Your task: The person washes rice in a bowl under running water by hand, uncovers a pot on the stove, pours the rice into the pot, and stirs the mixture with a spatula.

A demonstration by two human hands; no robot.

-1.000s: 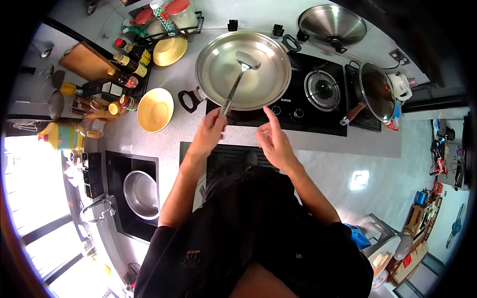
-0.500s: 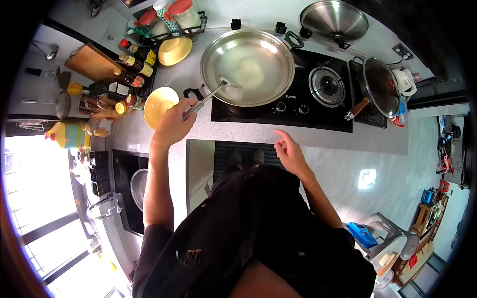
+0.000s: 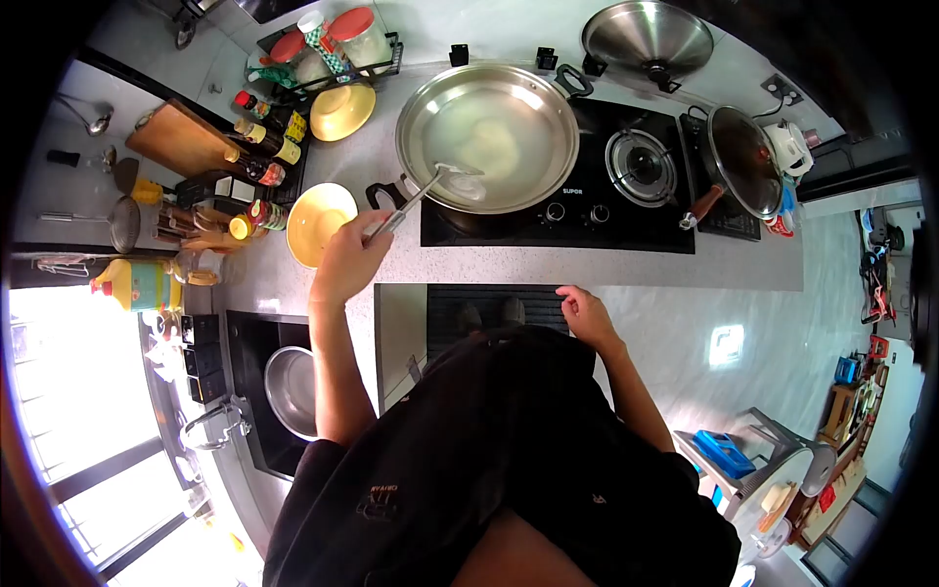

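My left hand [image 3: 349, 256] is closed around the handle of a metal spatula [image 3: 416, 203]. Its blade rests inside a wide steel wok [image 3: 421, 127], near the rim closest to me. Cloudy pale liquid [image 3: 489, 147] with a lighter patch in the middle lies in the wok, which sits on the left burner of the black gas stove [image 3: 636, 230]. Just beyond my left hand, a yellow bowl [image 3: 315, 220] stands on the counter. My right hand [image 3: 589, 319] hangs in front of the counter edge, fingers loosely curled in, holding nothing.
Sauce bottles [image 3: 269, 142] and another yellow bowl [image 3: 342, 110] line the left side. A glass-lidded pan [image 3: 743, 161] stands at the right; a steel lid [image 3: 648, 39] leans on the back wall. The sink [image 3: 256, 391] holds a metal basin [image 3: 291, 391].
The spatula blade has shifted slightly within the wok. My right hand has drawn back from the counter edge towards my body, and its extended finger has curled in.
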